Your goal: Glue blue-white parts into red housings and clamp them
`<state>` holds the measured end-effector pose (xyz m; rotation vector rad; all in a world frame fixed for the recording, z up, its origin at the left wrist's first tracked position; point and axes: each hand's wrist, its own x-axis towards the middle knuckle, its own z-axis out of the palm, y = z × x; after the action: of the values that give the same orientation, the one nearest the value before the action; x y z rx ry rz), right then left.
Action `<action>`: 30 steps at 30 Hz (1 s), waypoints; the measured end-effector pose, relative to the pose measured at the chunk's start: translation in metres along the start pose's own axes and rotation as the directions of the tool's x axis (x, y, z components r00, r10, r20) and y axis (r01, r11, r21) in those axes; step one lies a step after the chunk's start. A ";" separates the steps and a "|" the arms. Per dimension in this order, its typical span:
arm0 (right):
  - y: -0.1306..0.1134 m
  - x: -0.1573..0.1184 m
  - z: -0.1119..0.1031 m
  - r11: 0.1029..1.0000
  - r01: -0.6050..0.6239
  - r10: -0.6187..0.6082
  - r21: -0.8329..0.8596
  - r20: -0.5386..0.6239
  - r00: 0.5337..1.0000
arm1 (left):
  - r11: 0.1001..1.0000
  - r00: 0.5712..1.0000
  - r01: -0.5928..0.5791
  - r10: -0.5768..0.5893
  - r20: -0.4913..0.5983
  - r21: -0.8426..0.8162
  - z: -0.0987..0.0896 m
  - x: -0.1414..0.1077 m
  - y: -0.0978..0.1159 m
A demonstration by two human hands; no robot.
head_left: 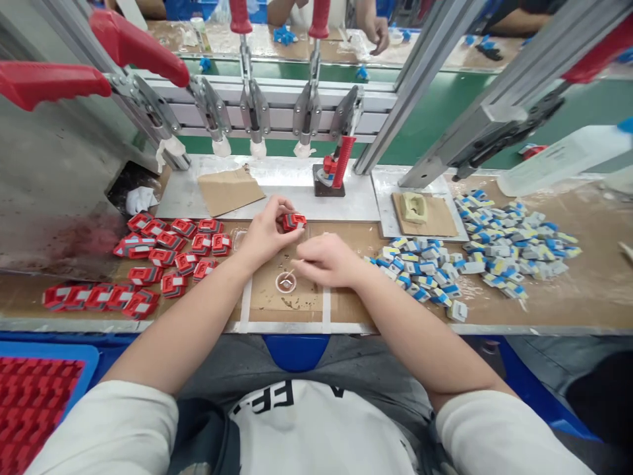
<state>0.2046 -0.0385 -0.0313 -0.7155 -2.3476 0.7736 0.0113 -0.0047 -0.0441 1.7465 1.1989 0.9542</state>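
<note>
My left hand [268, 231] grips a red part [293, 221] above the brown work surface, thumb and fingers around its left side. Just right of it, my right hand [324, 260] is closed in a pinch around a thin stick [293, 262], whose tip is hard to make out. Below my fingers sits a small round dish [285, 283] with something inside. Many red parts [186, 263] lie spread out to the left of my left hand. To the right of my right hand is a heap of small white, blue and yellow parts [420, 267].
Toggle clamps [254, 109] with red handles stand behind the hands, one lowered onto a red part. Cardboard [230, 190] lies on the metal plate. A beige block [414, 207] and a clear bottle [564, 161] are at right. Another person's hand [378, 33] shows across the bench.
</note>
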 end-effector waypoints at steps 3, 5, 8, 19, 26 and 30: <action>-0.012 -0.002 -0.006 0.969 -0.030 0.068 -0.245 0.149 0.987 | 1.000 1.000 0.016 -0.016 -0.005 -0.025 -0.002 0.000 0.001; -0.018 -0.014 -0.025 0.919 -0.170 0.200 -0.356 0.052 0.978 | 0.997 1.000 0.023 -0.023 0.008 -0.077 -0.002 0.000 0.005; -0.027 -0.053 -0.062 0.758 -0.464 0.388 -0.459 -0.256 0.886 | 0.985 0.999 0.045 -0.044 0.008 -0.168 -0.001 -0.002 0.011; -0.011 -0.099 -0.066 0.608 -0.366 0.457 -0.705 -0.066 0.887 | 0.915 0.999 0.007 0.014 0.050 -0.402 0.003 0.004 0.000; 0.006 -0.068 -0.061 0.859 -0.508 0.510 0.064 -0.186 0.840 | 0.933 0.995 -0.051 0.076 0.057 -0.356 0.002 -0.001 -0.001; 0.013 -0.037 -0.053 0.804 -0.357 0.536 0.476 -0.320 0.781 | 0.932 0.993 -0.052 0.085 0.076 -0.358 0.001 -0.002 0.003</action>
<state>0.2688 -0.0341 -0.0169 -1.1613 -1.5469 1.1129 0.0121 -0.0074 -0.0423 1.5299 0.8494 1.0486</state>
